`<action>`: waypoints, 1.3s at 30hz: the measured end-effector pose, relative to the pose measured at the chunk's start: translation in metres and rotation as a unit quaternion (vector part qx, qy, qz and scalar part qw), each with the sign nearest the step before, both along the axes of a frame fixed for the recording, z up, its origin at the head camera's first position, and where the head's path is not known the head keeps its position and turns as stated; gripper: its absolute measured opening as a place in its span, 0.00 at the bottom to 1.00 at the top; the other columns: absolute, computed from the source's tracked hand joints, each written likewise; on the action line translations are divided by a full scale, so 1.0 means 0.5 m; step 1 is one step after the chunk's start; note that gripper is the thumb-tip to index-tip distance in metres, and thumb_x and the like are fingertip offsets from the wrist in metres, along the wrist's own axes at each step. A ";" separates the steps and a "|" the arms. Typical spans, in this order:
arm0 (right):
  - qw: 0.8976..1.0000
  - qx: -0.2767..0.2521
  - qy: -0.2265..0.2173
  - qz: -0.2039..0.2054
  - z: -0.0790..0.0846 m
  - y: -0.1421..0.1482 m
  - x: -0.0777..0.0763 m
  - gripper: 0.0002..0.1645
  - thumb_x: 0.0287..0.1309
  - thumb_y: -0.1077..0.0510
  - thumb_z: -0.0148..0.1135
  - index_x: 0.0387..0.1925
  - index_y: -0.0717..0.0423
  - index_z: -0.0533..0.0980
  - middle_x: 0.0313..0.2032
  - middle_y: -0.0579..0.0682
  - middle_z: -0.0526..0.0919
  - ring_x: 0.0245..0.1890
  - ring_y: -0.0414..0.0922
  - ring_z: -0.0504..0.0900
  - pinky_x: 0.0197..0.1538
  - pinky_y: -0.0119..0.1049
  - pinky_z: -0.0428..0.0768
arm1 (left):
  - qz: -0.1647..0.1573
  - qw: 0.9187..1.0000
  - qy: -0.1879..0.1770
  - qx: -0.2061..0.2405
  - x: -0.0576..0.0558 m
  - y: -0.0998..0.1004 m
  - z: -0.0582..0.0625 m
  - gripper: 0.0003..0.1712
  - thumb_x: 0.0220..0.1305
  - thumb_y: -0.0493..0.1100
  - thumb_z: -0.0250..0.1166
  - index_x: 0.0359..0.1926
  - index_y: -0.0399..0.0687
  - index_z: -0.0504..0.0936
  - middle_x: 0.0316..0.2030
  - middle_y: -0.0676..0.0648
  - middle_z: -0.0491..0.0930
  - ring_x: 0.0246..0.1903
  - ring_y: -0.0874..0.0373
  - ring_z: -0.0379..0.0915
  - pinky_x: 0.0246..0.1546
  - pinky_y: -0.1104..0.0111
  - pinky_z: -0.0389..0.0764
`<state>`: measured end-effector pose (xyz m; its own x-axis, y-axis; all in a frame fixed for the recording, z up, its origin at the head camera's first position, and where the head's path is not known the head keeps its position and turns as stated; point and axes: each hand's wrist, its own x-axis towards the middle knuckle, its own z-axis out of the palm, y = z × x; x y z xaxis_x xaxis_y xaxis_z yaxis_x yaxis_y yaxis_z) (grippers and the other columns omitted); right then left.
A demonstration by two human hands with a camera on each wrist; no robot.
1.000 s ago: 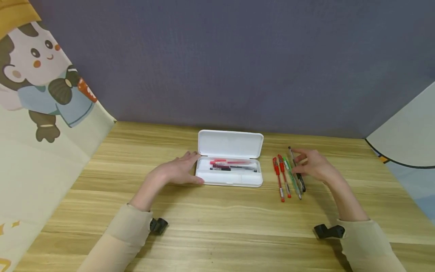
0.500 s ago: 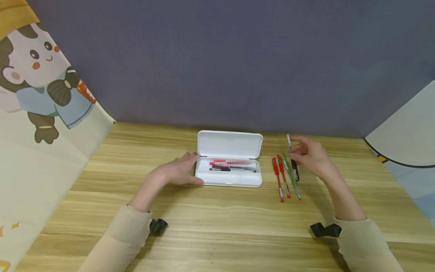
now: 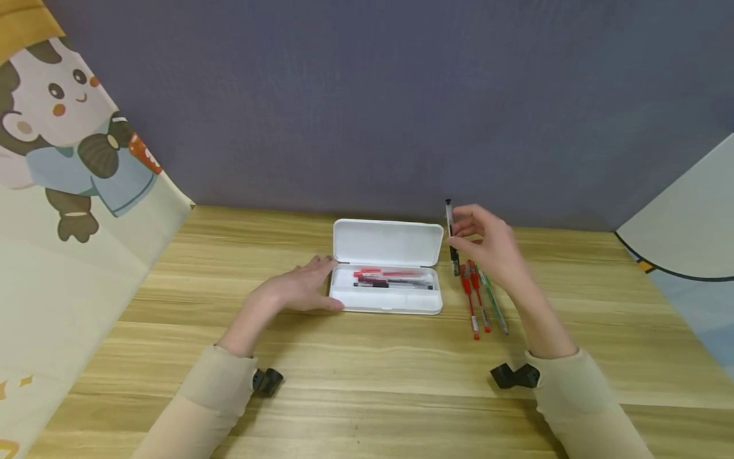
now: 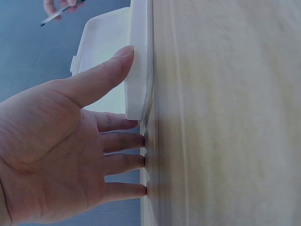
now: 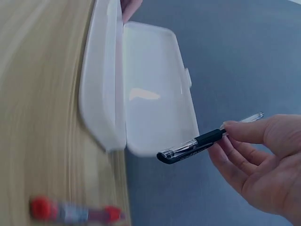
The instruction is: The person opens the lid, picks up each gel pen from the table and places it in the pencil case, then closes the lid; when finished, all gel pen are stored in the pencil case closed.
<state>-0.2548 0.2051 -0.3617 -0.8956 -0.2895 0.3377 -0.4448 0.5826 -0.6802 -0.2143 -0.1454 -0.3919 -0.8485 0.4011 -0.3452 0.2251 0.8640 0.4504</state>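
My right hand [image 3: 484,245] pinches a black gel pen [image 5: 193,145] between thumb and fingers, lifted off the table just right of the case's lid. A white pencil case [image 3: 385,303] lies with its lid [image 3: 388,243] raised. Inside it are a pink-red pen [image 3: 369,274] and dark pens [image 3: 373,285]. At the case's left end rests my left hand [image 3: 304,287], its fingers spread; in the left wrist view the thumb touches the case's front wall and the fingertips reach the table.
Two red pens [image 3: 467,287] and a green pen [image 3: 494,303] lie side by side on the wooden table [image 3: 344,382], right of the case. A dark grey panel [image 3: 390,115] rises behind the table's back edge. Printed panels stand at both sides.
My right hand has picked the black pen up from beside the green pen and carried it left and back toward the case's lid. The left hand has stayed in place.
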 end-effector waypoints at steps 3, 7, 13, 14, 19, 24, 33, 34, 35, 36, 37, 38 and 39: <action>1.000 -0.012 0.006 0.019 0.003 -0.028 -0.002 0.26 0.64 0.66 0.68 0.62 0.59 0.75 0.45 0.59 0.86 0.44 0.46 0.84 0.45 0.23 0.83 | 0.001 1.000 -0.004 -0.001 -0.001 0.001 0.002 0.58 0.67 0.60 0.68 0.82 0.39 0.46 0.82 0.32 0.42 0.82 0.36 0.34 0.81 0.39 0.43; 0.999 -0.015 0.012 0.049 0.000 -0.063 -0.005 0.24 0.64 0.68 0.67 0.61 0.57 0.76 0.44 0.58 0.86 0.45 0.51 0.86 0.45 0.35 0.87 | 0.002 1.000 -0.009 -0.003 -0.001 0.003 0.004 0.58 0.67 0.60 0.67 0.82 0.38 0.45 0.82 0.33 0.41 0.82 0.36 0.34 0.82 0.40 0.42; 0.997 0.009 0.014 0.080 -0.010 -0.106 -0.010 0.24 0.64 0.68 0.66 0.61 0.57 0.76 0.45 0.57 0.86 0.47 0.52 0.87 0.46 0.47 0.89 | 0.000 1.000 -0.009 -0.004 0.000 0.001 0.003 0.58 0.67 0.61 0.67 0.82 0.38 0.46 0.82 0.33 0.41 0.82 0.36 0.33 0.82 0.39 0.42; 0.996 0.015 0.010 0.084 -0.011 -0.112 -0.010 0.24 0.65 0.68 0.66 0.61 0.57 0.76 0.45 0.57 0.86 0.47 0.52 0.87 0.47 0.48 0.89 | 0.000 1.000 -0.010 -0.004 0.001 0.001 0.003 0.58 0.67 0.61 0.67 0.82 0.39 0.46 0.82 0.33 0.41 0.82 0.37 0.33 0.82 0.39 0.42; 0.993 0.065 -0.001 0.098 -0.023 -0.134 -0.012 0.23 0.66 0.67 0.65 0.61 0.55 0.76 0.45 0.56 0.85 0.47 0.51 0.86 0.49 0.48 0.89 | -0.001 1.000 -0.010 -0.003 0.002 0.000 0.002 0.58 0.66 0.60 0.68 0.82 0.40 0.46 0.82 0.33 0.42 0.83 0.37 0.34 0.82 0.40 0.43; 0.986 0.114 0.025 0.117 -0.038 -0.147 -0.013 0.22 0.63 0.69 0.67 0.58 0.55 0.78 0.43 0.53 0.86 0.44 0.49 0.87 0.49 0.45 0.89 | -0.002 1.000 -0.010 -0.005 0.002 -0.002 0.001 0.58 0.66 0.60 0.68 0.82 0.39 0.46 0.82 0.33 0.42 0.83 0.37 0.34 0.82 0.40 0.43; 0.973 0.169 0.029 0.153 -0.054 -0.152 -0.028 0.22 0.58 0.73 0.68 0.52 0.52 0.82 0.38 0.49 0.89 0.41 0.45 0.87 0.46 0.44 0.87 | 0.005 1.000 -0.009 -0.007 -0.003 0.001 0.002 0.58 0.67 0.61 0.68 0.82 0.39 0.46 0.82 0.33 0.42 0.83 0.37 0.34 0.82 0.40 0.44; 0.972 0.173 0.026 0.158 -0.056 -0.152 -0.029 0.23 0.56 0.74 0.68 0.51 0.52 0.82 0.38 0.49 0.89 0.41 0.45 0.87 0.46 0.44 0.87 | 0.005 1.000 -0.009 -0.007 -0.004 0.002 0.002 0.58 0.67 0.61 0.68 0.82 0.39 0.46 0.82 0.33 0.42 0.82 0.37 0.34 0.82 0.40 0.44; 0.970 0.178 0.024 0.162 -0.057 -0.153 -0.031 0.23 0.56 0.75 0.67 0.50 0.52 0.83 0.37 0.48 0.89 0.40 0.44 0.87 0.47 0.43 0.86 | 0.006 1.000 -0.009 -0.007 -0.004 0.003 0.002 0.58 0.67 0.61 0.68 0.82 0.38 0.46 0.82 0.33 0.42 0.82 0.37 0.34 0.82 0.40 0.44; 0.969 0.182 0.021 0.167 -0.059 -0.153 -0.033 0.23 0.55 0.76 0.67 0.49 0.52 0.83 0.36 0.48 0.89 0.40 0.44 0.86 0.47 0.43 0.86 | 0.006 1.000 -0.009 -0.008 -0.005 0.003 0.002 0.58 0.67 0.61 0.68 0.82 0.39 0.46 0.82 0.33 0.42 0.82 0.37 0.34 0.82 0.40 0.44; 0.967 0.186 0.018 0.171 -0.060 -0.154 -0.035 0.23 0.54 0.76 0.67 0.48 0.52 0.83 0.36 0.48 0.89 0.40 0.44 0.86 0.47 0.43 0.86 | 0.007 1.000 -0.009 -0.008 -0.006 0.004 0.002 0.58 0.67 0.61 0.68 0.82 0.38 0.46 0.82 0.33 0.43 0.82 0.37 0.34 0.82 0.39 0.44; 0.966 0.189 0.015 0.173 -0.061 -0.154 -0.036 0.23 0.54 0.77 0.66 0.48 0.52 0.83 0.36 0.48 0.89 0.40 0.44 0.86 0.47 0.43 0.86 | 0.007 1.000 -0.009 -0.008 -0.006 0.004 0.002 0.58 0.67 0.61 0.68 0.82 0.39 0.46 0.82 0.33 0.43 0.82 0.37 0.34 0.82 0.39 0.44; 0.966 0.192 0.014 0.175 -0.062 -0.154 -0.038 0.24 0.53 0.77 0.66 0.47 0.52 0.84 0.36 0.48 0.89 0.39 0.44 0.86 0.47 0.43 0.86 | 0.008 1.000 -0.010 -0.008 -0.007 0.005 0.002 0.58 0.67 0.61 0.68 0.82 0.39 0.46 0.82 0.33 0.43 0.82 0.37 0.34 0.82 0.40 0.44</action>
